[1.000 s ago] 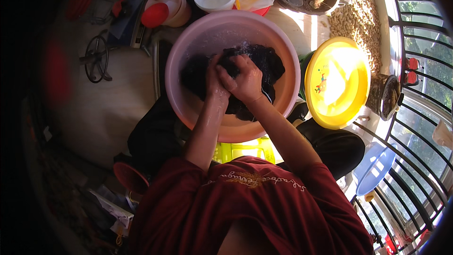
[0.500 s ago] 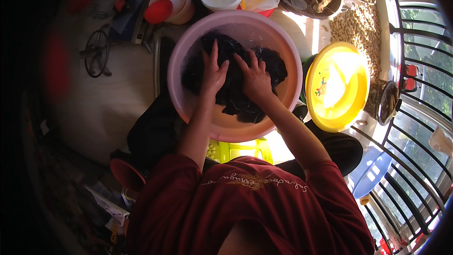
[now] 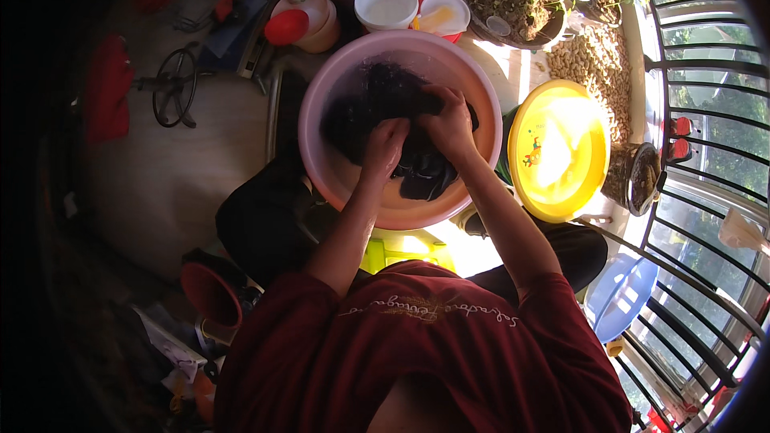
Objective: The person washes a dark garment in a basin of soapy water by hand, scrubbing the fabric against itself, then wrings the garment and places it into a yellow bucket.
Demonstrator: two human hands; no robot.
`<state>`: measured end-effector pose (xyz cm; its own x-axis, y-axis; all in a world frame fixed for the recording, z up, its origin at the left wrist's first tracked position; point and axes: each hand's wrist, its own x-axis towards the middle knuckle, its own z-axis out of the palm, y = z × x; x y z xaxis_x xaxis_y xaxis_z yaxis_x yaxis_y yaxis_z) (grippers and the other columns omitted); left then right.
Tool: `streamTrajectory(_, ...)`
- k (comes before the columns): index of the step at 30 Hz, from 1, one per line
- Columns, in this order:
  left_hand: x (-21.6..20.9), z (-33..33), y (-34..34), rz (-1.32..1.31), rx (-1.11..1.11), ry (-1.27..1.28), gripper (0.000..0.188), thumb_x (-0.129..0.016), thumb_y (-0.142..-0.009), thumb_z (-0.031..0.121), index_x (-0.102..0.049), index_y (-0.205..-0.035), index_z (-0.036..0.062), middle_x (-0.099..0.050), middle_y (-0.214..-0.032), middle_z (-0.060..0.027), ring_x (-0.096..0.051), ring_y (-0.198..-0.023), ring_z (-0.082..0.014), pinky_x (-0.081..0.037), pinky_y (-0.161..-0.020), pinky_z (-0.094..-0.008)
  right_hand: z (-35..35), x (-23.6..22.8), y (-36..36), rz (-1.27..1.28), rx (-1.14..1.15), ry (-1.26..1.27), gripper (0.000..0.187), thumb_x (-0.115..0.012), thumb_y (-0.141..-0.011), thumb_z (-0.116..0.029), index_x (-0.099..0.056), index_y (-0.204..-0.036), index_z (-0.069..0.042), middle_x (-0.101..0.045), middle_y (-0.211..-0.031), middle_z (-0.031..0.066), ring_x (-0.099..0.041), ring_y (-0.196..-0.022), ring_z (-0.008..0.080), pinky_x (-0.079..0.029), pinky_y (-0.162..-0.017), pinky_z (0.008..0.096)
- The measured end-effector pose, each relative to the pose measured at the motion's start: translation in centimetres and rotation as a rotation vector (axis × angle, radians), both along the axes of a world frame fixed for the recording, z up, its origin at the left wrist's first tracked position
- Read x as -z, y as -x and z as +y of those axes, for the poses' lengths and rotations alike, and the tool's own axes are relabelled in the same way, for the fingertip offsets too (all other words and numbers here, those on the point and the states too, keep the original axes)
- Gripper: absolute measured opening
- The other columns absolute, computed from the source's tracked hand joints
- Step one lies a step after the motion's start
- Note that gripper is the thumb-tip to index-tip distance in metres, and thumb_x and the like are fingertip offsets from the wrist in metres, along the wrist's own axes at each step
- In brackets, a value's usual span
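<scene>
A round pink basin [image 3: 318,180] stands between my knees with water in it. Dark wet cloth [image 3: 377,100] lies bunched in the basin, its shape too crumpled to tell which garment it is. Near the middle, my left hand [image 3: 387,147] is closed with a fold of the cloth in its fingers. Close beside it on the right, my right hand [image 3: 451,127] curls round another part of the same cloth. Some fingertips are hidden in the dark fabric.
A yellow basin [image 3: 597,184] stands at the right in sunlight, near a pile of peanuts [image 3: 589,60]. White bowls [image 3: 387,4] and a planter [image 3: 513,0] sit beyond the pink basin. A blue basin [image 3: 622,289] leans by the barred window. A black wheel-shaped handle [image 3: 175,88] is at the left.
Both hands have gone from spread fingers pressing on the cloth to closed grips on it, drawn nearer each other. The view has shifted slightly.
</scene>
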<state>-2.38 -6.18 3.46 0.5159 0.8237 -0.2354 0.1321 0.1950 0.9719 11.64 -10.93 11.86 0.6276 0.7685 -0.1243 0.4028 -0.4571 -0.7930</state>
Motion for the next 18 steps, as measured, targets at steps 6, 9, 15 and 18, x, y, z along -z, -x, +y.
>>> streamTrajectory(6, -9.3, -0.3, -0.5, -0.262, -0.004, 0.540, 0.052, -0.038, -0.100, 0.045, -0.055, -0.125, 0.0028, -0.063, -0.117, -0.0102, -0.059, -0.105, -0.0189, -0.043, -0.092, -0.0323, -1.1, -8.6, 2.1, 0.719, 0.203, -0.178, 0.043, -0.059, -0.082, -0.010, -0.056, -0.125, -0.008, -0.057, -0.116, 0.0081, -0.057, -0.098, 0.0173, -0.047, -0.083, 0.0302)
streamTrajectory(9, -12.6, 0.4, 0.0, -0.486, -0.032, 0.713, 0.051, -0.041, -0.098, 0.047, -0.053, -0.126, 0.0063, -0.064, -0.113, -0.0089, -0.064, -0.096, -0.0213, -0.050, -0.088, -0.0373, -2.3, -11.9, 1.5, 0.945, 0.050, -0.193, 0.044, -0.053, -0.083, -0.006, -0.054, -0.127, -0.008, -0.057, -0.116, 0.0079, -0.057, -0.094, 0.0164, -0.047, -0.079, 0.0273)
streamTrajectory(15, -18.2, 2.9, 0.5, -0.614, 0.364, 0.779, 0.056, -0.043, -0.094, 0.053, -0.059, -0.112, 0.0027, -0.068, -0.095, -0.0120, -0.067, -0.072, -0.0232, -0.056, -0.065, -0.0374, -2.8, -4.9, -4.6, 0.276, -0.438, -0.325, 0.075, -0.069, -0.068, 0.002, -0.046, -0.137, -0.013, -0.027, -0.149, 0.0145, -0.042, -0.127, 0.0284, -0.042, -0.101, 0.0381)
streamTrajectory(18, -22.6, 1.8, -0.7, -0.464, 0.285, 0.710, 0.060, -0.042, -0.093, 0.056, -0.061, -0.106, 0.0007, -0.067, -0.086, -0.0127, -0.065, -0.061, -0.0252, -0.055, -0.059, -0.0385, -2.4, -2.4, -4.0, 0.446, -0.512, -0.260, 0.082, -0.079, -0.060, -0.009, -0.050, -0.136, -0.015, -0.010, -0.156, 0.0081, -0.011, -0.145, 0.0288, -0.026, -0.114, 0.0403)
